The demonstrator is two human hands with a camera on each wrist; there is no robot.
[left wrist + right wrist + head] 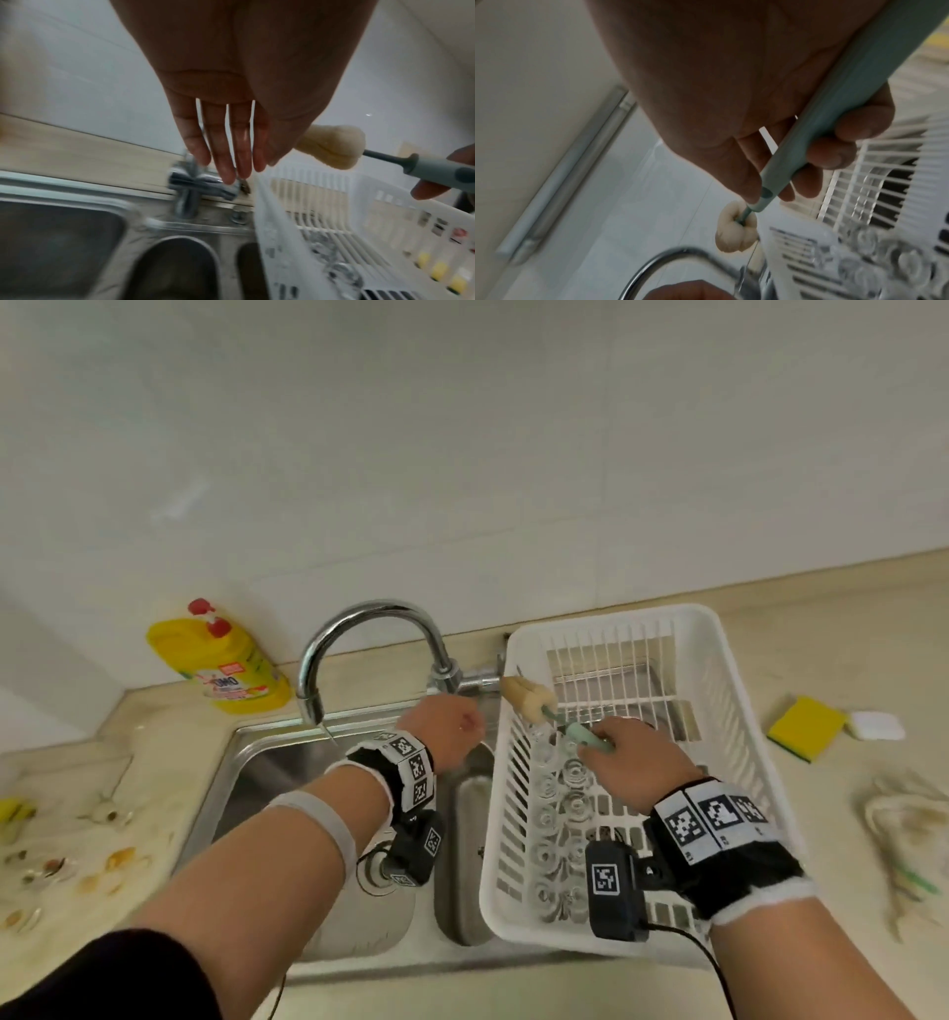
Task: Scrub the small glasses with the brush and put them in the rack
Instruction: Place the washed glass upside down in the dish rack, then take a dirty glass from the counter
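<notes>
Several small clear glasses stand upside down along the left side of the white rack, also blurred in the right wrist view as glasses. My right hand grips the pale green handle of the sponge brush over the rack, sponge head pointing toward the tap. The brush lies in my curled fingers; its sponge head shows beside my left hand. My left hand is empty with straight fingers, reaching at the tap handle behind the sink. Left hand sits just under the faucet base.
A chrome faucet arches over the steel sink. A yellow detergent bottle stands at the back left. A yellow sponge and a white object lie right of the rack, a rag nearer. Food scraps litter the left counter.
</notes>
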